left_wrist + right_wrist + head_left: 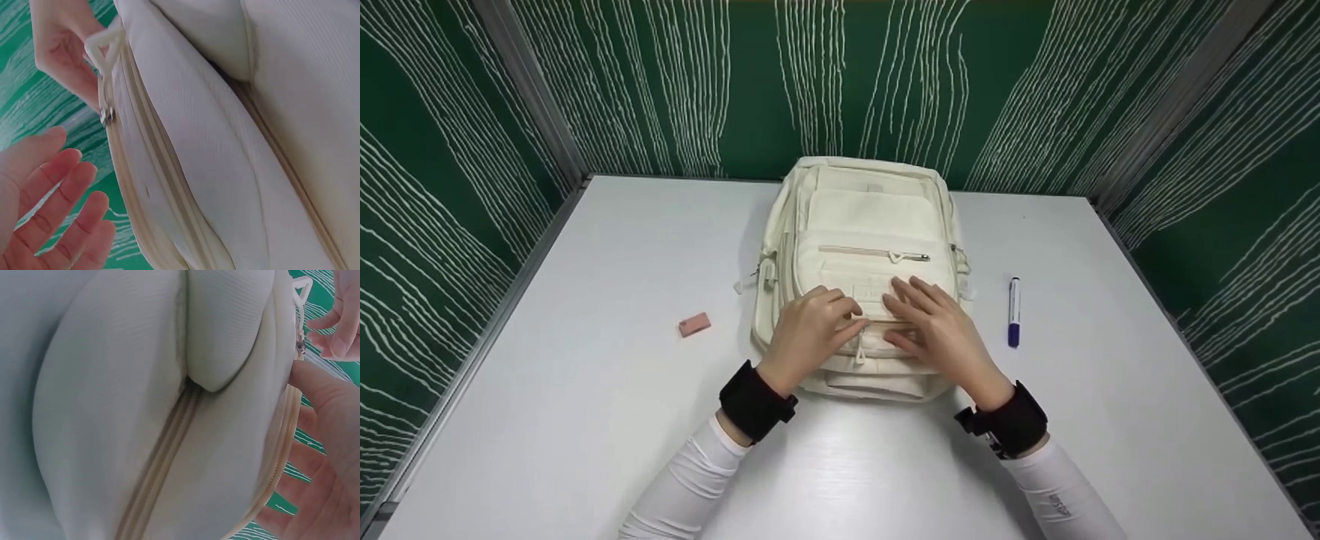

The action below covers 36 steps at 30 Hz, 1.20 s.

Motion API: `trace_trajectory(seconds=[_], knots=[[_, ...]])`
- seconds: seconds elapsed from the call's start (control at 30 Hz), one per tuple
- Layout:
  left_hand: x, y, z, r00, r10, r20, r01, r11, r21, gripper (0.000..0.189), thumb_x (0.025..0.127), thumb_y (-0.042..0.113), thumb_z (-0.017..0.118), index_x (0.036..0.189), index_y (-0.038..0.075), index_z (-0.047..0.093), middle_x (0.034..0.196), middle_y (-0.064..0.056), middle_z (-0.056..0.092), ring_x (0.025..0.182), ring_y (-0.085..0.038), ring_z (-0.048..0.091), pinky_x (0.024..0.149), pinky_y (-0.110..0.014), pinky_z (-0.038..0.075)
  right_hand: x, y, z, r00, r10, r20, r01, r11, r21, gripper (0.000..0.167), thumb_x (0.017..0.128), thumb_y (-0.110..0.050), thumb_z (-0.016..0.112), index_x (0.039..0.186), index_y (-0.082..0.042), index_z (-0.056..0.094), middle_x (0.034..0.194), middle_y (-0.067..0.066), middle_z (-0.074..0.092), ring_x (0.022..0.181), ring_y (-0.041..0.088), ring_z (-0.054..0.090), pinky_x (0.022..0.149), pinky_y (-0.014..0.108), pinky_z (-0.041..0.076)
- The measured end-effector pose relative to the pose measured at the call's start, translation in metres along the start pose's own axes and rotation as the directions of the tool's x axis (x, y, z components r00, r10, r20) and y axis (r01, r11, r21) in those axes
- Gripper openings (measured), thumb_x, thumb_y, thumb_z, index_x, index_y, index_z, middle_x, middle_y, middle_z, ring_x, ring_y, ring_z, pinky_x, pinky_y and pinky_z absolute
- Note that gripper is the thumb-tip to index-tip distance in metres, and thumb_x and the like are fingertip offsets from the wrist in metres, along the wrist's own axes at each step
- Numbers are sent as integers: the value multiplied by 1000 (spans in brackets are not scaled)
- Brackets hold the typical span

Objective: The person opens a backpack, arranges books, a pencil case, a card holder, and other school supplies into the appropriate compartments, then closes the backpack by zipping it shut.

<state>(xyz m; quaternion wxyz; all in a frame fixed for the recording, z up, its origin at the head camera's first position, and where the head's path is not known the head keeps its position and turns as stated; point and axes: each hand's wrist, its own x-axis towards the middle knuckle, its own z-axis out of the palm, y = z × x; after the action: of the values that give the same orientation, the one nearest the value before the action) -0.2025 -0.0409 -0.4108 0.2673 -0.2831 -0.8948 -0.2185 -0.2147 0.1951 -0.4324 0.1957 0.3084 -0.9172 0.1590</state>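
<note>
A cream backpack (pixel 877 214) lies front side up, its lower end toward me. On its lower front pocket, a zipper pull (pixel 861 354) with a triangular loop hangs free between the two hands. My left hand (pixel 814 326) is bent over the pocket with its thumb close to that pull; in the left wrist view its fingers (pixel 73 185) are loosely bent, apart from the fabric. Fingers spread, my right hand (pixel 941 330) hovers over the pocket's right part. The right wrist view has its thumb (pixel 315 382) at the edge of the tan zipper (pixel 281 467).
A pink eraser-like block (pixel 694 324) lies on the white table (pixel 585 420) left of the backpack. To the right lies a marker (pixel 1015 311) with a dark blue end. Green walls (pixel 750 82) with white streaks enclose the table's back and sides.
</note>
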Motion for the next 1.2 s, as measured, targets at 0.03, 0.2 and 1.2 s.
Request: trace_trajectory(seconds=[0.03, 0.2, 1.2], knots=[[-1, 2, 2, 1000, -15, 14, 15, 1000, 1, 19, 89, 34, 78, 87, 15, 77, 79, 3, 74, 71, -14, 67, 63, -27, 56, 0, 0, 0, 1000, 3, 5, -3, 1000, 0, 56, 88, -37, 79, 137, -13, 65, 152, 13, 57, 143, 39, 51, 122, 55, 38], [-3, 8, 9, 995, -80, 57, 79, 997, 8, 22, 88, 35, 80, 84, 14, 75, 73, 3, 72, 66, -15, 66, 59, -29, 54, -1, 1, 0, 1000, 6, 10, -6, 1000, -4, 56, 89, -37, 78, 137, -13, 65, 152, 13, 56, 144, 39, 50, 122, 55, 37], [-6, 3, -9, 958, -250, 140, 258, 965, -44, 8, 88, 7, 77, 90, 11, 83, 87, -3, 79, 79, -22, 76, 67, -36, 61, -2, 3, 6, 999, -24, -48, 23, 1000, -13, 55, 85, -33, 83, 134, -13, 68, 149, 13, 60, 140, 38, 54, 118, 51, 43]])
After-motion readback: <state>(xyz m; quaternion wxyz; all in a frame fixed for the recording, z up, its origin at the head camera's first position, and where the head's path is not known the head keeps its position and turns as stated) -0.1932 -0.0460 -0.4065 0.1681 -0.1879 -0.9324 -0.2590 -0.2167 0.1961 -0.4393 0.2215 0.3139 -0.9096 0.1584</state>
